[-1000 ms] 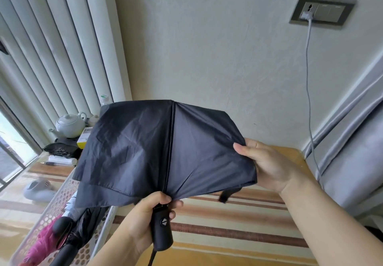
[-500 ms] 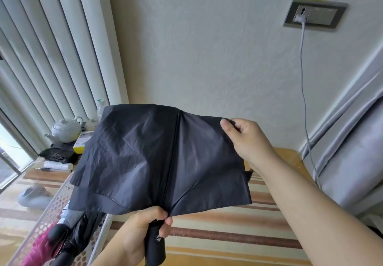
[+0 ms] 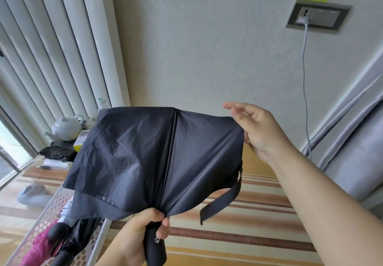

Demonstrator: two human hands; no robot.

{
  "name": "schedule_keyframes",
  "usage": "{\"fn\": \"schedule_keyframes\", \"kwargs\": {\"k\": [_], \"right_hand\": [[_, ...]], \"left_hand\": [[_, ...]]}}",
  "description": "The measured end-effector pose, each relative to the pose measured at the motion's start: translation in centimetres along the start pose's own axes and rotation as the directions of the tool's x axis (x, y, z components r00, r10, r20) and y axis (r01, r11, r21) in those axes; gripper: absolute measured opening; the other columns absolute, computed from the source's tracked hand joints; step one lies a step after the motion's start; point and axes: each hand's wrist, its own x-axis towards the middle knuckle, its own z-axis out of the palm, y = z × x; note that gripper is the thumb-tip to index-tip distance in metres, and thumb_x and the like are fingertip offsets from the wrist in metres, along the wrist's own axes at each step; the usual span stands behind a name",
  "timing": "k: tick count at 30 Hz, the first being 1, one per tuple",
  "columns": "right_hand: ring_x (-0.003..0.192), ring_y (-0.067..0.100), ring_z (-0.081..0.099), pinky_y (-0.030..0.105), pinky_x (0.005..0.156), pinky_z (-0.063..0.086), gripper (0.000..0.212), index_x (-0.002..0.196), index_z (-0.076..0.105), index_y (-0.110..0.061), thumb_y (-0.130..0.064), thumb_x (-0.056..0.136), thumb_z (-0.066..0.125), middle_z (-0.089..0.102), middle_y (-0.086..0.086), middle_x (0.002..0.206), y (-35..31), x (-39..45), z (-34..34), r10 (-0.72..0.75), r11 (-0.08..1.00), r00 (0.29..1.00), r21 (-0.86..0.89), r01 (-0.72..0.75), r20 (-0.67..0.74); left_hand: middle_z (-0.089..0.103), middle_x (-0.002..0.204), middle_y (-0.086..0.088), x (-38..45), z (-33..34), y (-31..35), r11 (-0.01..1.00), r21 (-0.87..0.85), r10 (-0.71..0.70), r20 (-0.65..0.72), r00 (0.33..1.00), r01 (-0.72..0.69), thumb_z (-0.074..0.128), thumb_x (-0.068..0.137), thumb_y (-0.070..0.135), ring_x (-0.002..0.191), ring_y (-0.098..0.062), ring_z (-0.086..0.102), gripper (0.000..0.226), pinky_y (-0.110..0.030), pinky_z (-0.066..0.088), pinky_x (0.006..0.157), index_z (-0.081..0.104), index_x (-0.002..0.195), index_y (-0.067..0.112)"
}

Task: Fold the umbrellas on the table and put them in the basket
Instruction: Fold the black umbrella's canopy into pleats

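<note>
Left hand (image 3: 143, 232) clamps the black matte plastic handle (image 3: 155, 249), fingers wrapped tight; the collapsed black nylon umbrella (image 3: 145, 158) is held above the striped counter (image 3: 238, 236). Right hand (image 3: 261, 133) has climbed from lower hem to upper corner, pinching cloth: panels being straightened for wrapping. White perforated basket (image 3: 51, 209), left, already holds umbrellas.

Home room: teapot (image 3: 66, 128), window blinds (image 3: 62, 58), striped tablecloth (image 3: 238, 234).
</note>
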Motion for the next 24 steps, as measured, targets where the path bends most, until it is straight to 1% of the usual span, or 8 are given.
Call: {"fn": "schedule_keyframes", "kwargs": {"k": [2, 5, 8, 13, 16, 19, 22, 24], "right_hand": [[0.056, 0.021, 0.038, 0.012, 0.062, 0.042, 0.021, 0.1, 0.071, -0.039, -0.025, 0.097, 0.055, 0.043, 0.01, 0.064, 1.3, -0.3, 0.1, -0.112, 0.994, 0.989, -0.009, 0.111, -0.093], [0.091, 0.003, 0.064, 0.015, 0.088, 0.047, 0.028, 0.119, 0.06, -0.04, -0.022, 0.102, 0.046, 0.07, -0.007, 0.099, 2.3, -0.5, 0.0, -0.152, 0.939, 0.979, -0.328, 0.101, -0.133], [0.084, 0.01, 0.071, 0.025, 0.081, 0.056, 0.028, 0.126, 0.057, -0.027, -0.024, 0.1, 0.049, 0.074, 0.0, 0.086, 1.6, -0.4, -0.1, 0.062, 0.987, 0.998, -0.151, -0.063, -0.011], [0.078, 0.017, 0.064, 0.036, 0.083, 0.048, 0.015, 0.099, 0.066, -0.031, -0.02, 0.088, 0.068, 0.073, 0.007, 0.08, 0.6, 0.2, 0.1, 0.072, 0.968, 0.98, -0.251, -0.023, 0.187], [0.074, 0.009, 0.061, 0.028, 0.079, 0.045, 0.014, 0.083, 0.068, -0.028, -0.015, 0.088, 0.068, 0.072, -0.006, 0.075, -0.1, 0.9, 0.4, 0.131, 0.899, 0.965, -0.438, -0.019, 0.229], [0.074, 0.002, 0.061, 0.016, 0.073, 0.046, 0.012, 0.088, 0.067, -0.025, -0.014, 0.091, 0.065, 0.069, -0.01, 0.079, -0.6, 1.3, 0.3, 0.349, 0.843, 0.889, -0.514, -0.159, 0.297], [0.074, 0.009, 0.06, 0.023, 0.073, 0.047, 0.009, 0.087, 0.069, -0.014, -0.019, 0.092, 0.064, 0.069, 0.001, 0.084, 0.0, 1.5, 0.3, 0.361, 0.819, 0.91, -0.537, -0.204, 0.204], [0.073, 0.011, 0.063, 0.024, 0.07, 0.052, 0.016, 0.085, 0.068, -0.007, -0.02, 0.093, 0.061, 0.07, 0.004, 0.082, 0.1, 1.5, 0.2, 0.371, 0.893, 0.917, -0.326, -0.31, 0.144]], "left_hand": [[0.034, 0.042, -0.006, 0.0, 0.1, 0.2, 1.0, 0.003, 0.002, 0.02, 1.0, -0.002, 0.079, 0.021, 0.024, 0.04, -0.017, 0.032, 0.045, -0.022, 0.037, 0.044, 0.051, 0.047, 0.0], [0.034, 0.041, -0.007, 0.1, -0.1, 0.4, 1.0, 0.012, 0.024, 0.026, 0.999, -0.025, 0.08, 0.022, 0.025, 0.04, -0.018, 0.031, 0.046, -0.024, 0.037, 0.047, 0.051, 0.047, -0.001], [0.035, 0.041, -0.008, 0.2, -0.4, 0.3, 0.999, -0.018, 0.035, 0.01, 0.999, -0.035, 0.084, 0.016, 0.024, 0.037, -0.018, 0.03, 0.052, -0.024, 0.036, 0.041, 0.051, 0.047, -0.003], [0.036, 0.042, -0.008, 0.7, -0.7, 0.2, 0.999, 0.031, 0.019, 0.018, 1.0, -0.019, 0.068, 0.034, 0.019, 0.039, -0.019, 0.032, 0.032, -0.023, 0.035, 0.041, 0.052, 0.049, -0.004], [0.037, 0.042, -0.009, 0.8, -0.9, 0.0, 0.997, 0.075, 0.022, 0.006, 1.0, -0.023, 0.068, 0.034, 0.02, 0.039, -0.02, 0.033, 0.033, -0.024, 0.034, 0.04, 0.052, 0.049, -0.005], [0.037, 0.041, -0.009, 0.9, -1.1, -0.2, 0.997, 0.068, 0.028, -0.009, 1.0, -0.027, 0.068, 0.033, 0.018, 0.038, -0.02, 0.033, 0.033, -0.024, 0.033, 0.038, 0.052, 0.048, -0.006], [0.037, 0.042, -0.009, 1.0, -1.3, -0.3, 0.995, 0.096, 0.038, -0.017, 0.999, -0.036, 0.068, 0.034, 0.02, 0.04, -0.021, 0.033, 0.034, -0.024, 0.033, 0.038, 0.052, 0.049, -0.006], [0.036, 0.043, -0.009, 1.1, -1.5, -0.3, 0.996, 0.079, 0.055, -0.032, 0.998, -0.052, 0.068, 0.034, 0.02, 0.04, -0.021, 0.032, 0.034, -0.023, 0.033, 0.039, 0.052, 0.05, -0.005]]}}
